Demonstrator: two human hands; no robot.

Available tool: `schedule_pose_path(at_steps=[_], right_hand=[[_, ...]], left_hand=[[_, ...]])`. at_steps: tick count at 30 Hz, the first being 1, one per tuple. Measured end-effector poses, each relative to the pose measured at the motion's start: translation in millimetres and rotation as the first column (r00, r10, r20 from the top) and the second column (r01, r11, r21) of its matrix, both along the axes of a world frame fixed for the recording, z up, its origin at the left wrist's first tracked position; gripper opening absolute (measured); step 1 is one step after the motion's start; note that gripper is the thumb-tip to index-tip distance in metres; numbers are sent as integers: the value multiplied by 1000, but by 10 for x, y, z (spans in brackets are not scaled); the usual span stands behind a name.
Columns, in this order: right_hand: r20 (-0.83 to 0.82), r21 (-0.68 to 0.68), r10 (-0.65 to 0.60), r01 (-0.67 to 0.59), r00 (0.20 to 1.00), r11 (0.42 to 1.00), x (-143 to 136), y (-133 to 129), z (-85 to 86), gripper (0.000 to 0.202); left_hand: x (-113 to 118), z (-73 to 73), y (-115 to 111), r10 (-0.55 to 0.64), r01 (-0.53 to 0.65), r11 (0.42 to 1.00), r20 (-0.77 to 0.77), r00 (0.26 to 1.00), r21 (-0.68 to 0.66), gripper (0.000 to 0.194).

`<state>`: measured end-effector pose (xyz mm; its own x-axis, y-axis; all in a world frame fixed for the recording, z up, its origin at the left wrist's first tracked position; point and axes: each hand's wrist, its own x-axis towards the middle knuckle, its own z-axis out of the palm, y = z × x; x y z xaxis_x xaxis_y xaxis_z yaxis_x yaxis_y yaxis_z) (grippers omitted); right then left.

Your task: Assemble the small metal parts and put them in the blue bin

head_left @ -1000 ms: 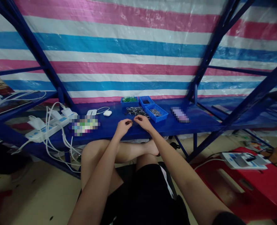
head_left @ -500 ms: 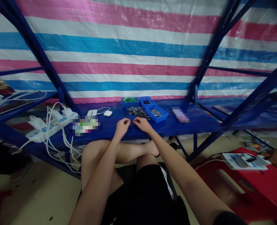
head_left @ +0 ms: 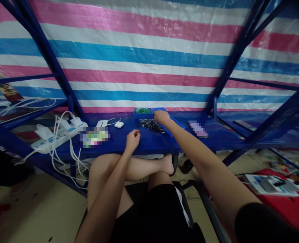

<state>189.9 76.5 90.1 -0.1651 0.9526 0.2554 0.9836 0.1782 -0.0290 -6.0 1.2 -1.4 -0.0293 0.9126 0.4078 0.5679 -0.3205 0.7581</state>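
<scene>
My left hand [head_left: 133, 140] hovers over the front of the blue table [head_left: 119, 141], its fingers pinched around something small and dark that I cannot make out. Farther forward, my right hand [head_left: 162, 117] reaches over the blue trays behind the pile; its fingers point down and are mostly hidden. Under that wrist a blue tray [head_left: 177, 123] is largely covered. Between my hands lies a pile of thin black and silvery pieces [head_left: 151, 125]. Behind the pile stands a blue tray of green pieces [head_left: 143, 110].
A white power strip [head_left: 63, 135] with plugs and cables lies at the left. Nearby are a blurred-out phone-like object [head_left: 95, 137] and a small white case [head_left: 119, 124] on a cable. Another blurred phone [head_left: 198, 129] lies right. Blue metal posts [head_left: 225, 71] flank the table.
My right hand has left its place beside my left hand and moved forward and right over the blue trays. My left hand stays nearly where it was, still pinched. The view has shifted slightly.
</scene>
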Motion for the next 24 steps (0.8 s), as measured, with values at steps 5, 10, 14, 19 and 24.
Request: schedule_pose_path(at_steps=[5,10,14,19,24], right_hand=[[-34,52,-68,70,997,996,126,226,77,31],[61,-40,163,-160,985,986,-217,-9,-278,29],[116,-91,177,-167,977,982,-411,-115,-460,31],[113,-67,180,-174,977,983,-420,-95,-490,30],[83,-77,155,-149,984,986,-390,-106,-517,32]], left_hand=[[29,-11,2,-10,11,1000,-101,995,8,24],[48,-42,-5,10,7,998,-292,956,57,23],[66,-48,-36,27,-1,998,-396,918,66,23],[69,-52,-41,24,13,997,-435,900,81,23],[70,-59,-39,30,9,996,-441,897,86,23]])
